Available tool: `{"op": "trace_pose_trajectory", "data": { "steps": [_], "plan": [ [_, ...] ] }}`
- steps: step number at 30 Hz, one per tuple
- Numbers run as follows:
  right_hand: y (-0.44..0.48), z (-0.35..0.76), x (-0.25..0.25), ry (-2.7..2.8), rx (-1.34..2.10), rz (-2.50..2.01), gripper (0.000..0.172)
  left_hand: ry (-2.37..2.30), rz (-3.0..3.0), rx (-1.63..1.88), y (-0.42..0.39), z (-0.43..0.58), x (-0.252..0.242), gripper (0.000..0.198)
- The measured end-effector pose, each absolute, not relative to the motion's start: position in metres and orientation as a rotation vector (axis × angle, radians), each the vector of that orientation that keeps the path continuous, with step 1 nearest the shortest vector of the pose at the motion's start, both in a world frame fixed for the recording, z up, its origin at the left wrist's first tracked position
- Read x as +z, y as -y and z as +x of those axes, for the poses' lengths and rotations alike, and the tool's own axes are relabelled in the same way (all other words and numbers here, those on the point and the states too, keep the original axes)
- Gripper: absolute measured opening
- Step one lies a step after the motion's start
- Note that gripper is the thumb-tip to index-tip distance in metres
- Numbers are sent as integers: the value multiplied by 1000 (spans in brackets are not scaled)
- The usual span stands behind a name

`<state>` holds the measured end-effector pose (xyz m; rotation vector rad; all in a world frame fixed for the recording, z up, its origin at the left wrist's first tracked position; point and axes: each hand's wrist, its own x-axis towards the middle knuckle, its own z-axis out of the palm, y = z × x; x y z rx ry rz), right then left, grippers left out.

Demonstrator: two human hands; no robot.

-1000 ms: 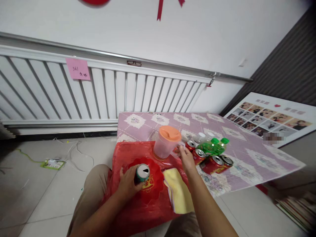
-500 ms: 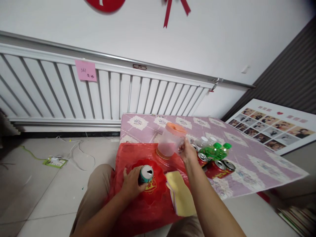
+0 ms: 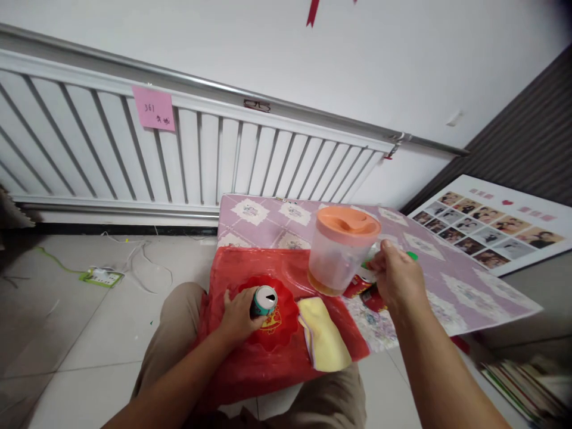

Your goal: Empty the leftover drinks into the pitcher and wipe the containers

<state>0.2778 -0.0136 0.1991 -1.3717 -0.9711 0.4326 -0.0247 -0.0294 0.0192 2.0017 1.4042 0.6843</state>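
Note:
A green can with an opened top (image 3: 265,300) stands in the red scalloped tray (image 3: 286,337), and my left hand (image 3: 240,316) is wrapped round its left side. My right hand (image 3: 395,277) grips the handle of a clear pitcher (image 3: 333,262) with an orange lid. The pitcher is raised above the back right of the red cloth, with a little amber liquid at its bottom. A folded yellow cloth (image 3: 324,336) lies to the right of the tray.
Red cans (image 3: 357,286) and a green bottle cap (image 3: 412,255) show partly behind the pitcher and my right hand. The purple patterned tablecloth (image 3: 447,280) stretches right. A white radiator (image 3: 187,155) runs behind; a green power strip (image 3: 102,277) lies on the floor at left.
My right hand has lifted the pitcher and brought it closer and to the right; it now hides most of the bottles and cans. My left hand stays on the can. The view has tilted down slightly.

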Motion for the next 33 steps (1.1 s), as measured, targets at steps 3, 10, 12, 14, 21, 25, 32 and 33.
{"op": "trace_pose_trajectory", "data": {
  "steps": [3,10,12,14,21,25,32,33],
  "plan": [
    [38,267,204,955,427,-1521,44,-1401,1993,694,29,-25,18,65],
    [66,254,204,1155,520,-1668,34,-1399,1965,705,30,-27,22,65],
    [67,254,201,1265,488,-1710,31,-1402,1962,708,30,-27,22,66],
    [68,253,200,1360,458,-1748,28,-1402,1960,705,30,-27,22,66],
    [66,244,201,1586,331,-1791,28,-1388,1982,691,30,-30,22,66],
    [63,247,195,1652,304,-1831,30,-1382,1979,680,30,-30,21,66],
    [57,249,189,1743,241,-1874,34,-1379,1966,674,29,-31,22,65],
    [56,248,190,1754,247,-1876,35,-1378,1965,672,29,-32,22,65]
  ]
}}
